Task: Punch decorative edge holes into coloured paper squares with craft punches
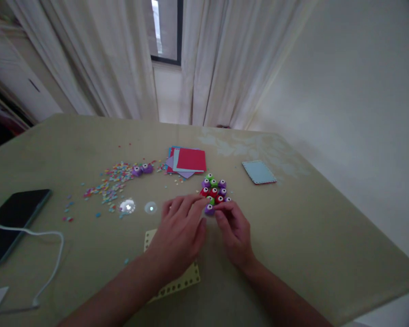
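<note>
A tight cluster of small googly-eyed pieces in red point(214, 191), green and purple sits on the table in front of my hands. At its near end, a purple googly-eyed piece point(209, 210) lies between my two hands. My left hand point(180, 229) reaches over from the left, fingers stretched out and thumb apart, its fingertips at the cluster's left edge. My right hand point(236, 231) has curled fingers, with index finger and thumb close together at the purple piece's right side. Under my left wrist lies a pale yellow card point(175, 286) with holes along its edge, partly hidden.
Colourful confetti bits point(112, 181) are scattered at the left, with two purple googly-eyed pieces point(142, 170) beside them. Stacked coloured cards point(191, 161) lie at the back, a light blue card point(259, 172) at the right. A phone point(17, 218) and white cable point(44, 233) lie at far left.
</note>
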`<state>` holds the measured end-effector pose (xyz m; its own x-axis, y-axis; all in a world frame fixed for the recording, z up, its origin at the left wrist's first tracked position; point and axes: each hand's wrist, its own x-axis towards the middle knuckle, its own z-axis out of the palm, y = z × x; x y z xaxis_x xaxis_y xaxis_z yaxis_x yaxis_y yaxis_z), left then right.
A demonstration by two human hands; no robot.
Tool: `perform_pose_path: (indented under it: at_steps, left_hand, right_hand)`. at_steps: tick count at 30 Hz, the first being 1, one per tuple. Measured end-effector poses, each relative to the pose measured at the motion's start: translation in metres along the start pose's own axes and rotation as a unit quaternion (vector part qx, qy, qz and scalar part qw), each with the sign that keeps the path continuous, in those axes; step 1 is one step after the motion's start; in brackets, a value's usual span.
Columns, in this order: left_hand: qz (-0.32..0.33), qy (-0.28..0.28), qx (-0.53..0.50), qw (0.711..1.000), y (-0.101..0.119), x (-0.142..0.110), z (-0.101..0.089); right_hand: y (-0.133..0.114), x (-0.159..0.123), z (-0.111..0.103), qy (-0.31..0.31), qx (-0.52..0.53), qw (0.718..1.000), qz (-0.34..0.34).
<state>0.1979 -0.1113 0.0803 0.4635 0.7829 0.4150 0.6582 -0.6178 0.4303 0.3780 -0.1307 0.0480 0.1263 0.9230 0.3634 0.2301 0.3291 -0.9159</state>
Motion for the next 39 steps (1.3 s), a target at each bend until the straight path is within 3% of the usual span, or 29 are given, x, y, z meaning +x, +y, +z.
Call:
perform_pose_path:
  at_steps: [5, 10, 15, 33, 39]
  left_hand:
    - [0.042, -0.035, 0.039, 0.998, 0.008, 0.046, 0.044]
    - [0.081, -0.067, 0.038, 0.994, -0.006, 0.041, 0.072]
    - [0.089, -0.08, 0.026, 0.992, -0.014, 0.036, 0.073]
    - [0.081, -0.109, -0.035, 0.99, -0.013, 0.039, 0.074]
    - [0.048, -0.07, -0.099, 0.991, -0.011, 0.042, 0.071]
  right_hand:
    - [0.002, 0.003, -0.002, 0.082, 0.047, 0.995, -0.012]
    - [0.004, 0.006, -0.007, 0.072, 0.017, 0.997, -0.018]
    - [-0.002, 0.004, -0.004, 0.05, -0.023, 0.997, -0.053]
    - [0.002, 0.005, 0.0, 0.054, -0.02, 0.998, -0.019]
    - [0.006, 0.002, -0.003, 0.07, -0.013, 0.997, -0.017]
